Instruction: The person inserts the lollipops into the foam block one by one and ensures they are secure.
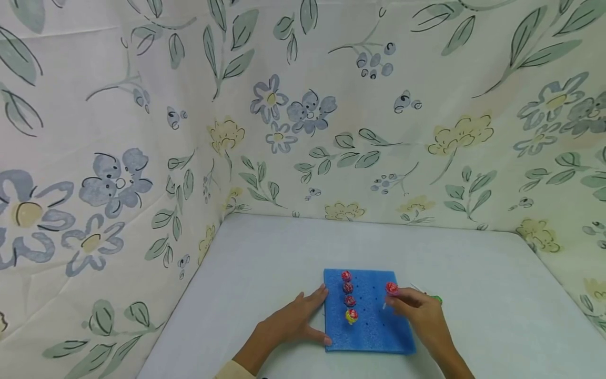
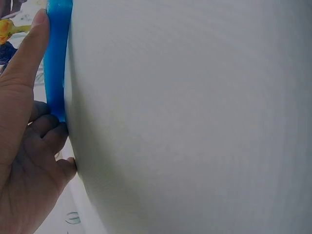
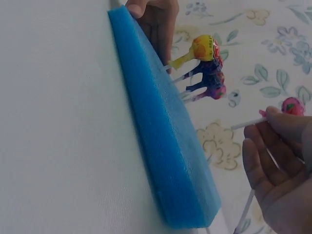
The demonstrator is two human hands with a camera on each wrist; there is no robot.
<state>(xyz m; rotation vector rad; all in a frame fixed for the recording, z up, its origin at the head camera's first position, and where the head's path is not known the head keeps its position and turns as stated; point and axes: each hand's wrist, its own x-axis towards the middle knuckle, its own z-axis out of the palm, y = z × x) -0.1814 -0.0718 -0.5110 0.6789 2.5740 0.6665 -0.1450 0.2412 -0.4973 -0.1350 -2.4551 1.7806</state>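
A blue foam block with small holes in its top lies on the table. Several wrapped lollipops stand in a column near its left side, the closest one a yellow lollipop. My left hand rests along the block's left edge, fingers toward the back and thumb at the front corner. Over the right part of the block, my right hand pinches a red-pink lollipop just below its head. Its white stick points down toward the block, with the tip free in the right wrist view.
Beside the block, partly hidden behind my right hand, lie more lollipops, one with a green wrapper. White table surface surrounds the block. A floral cloth hangs behind the table and along its left side.
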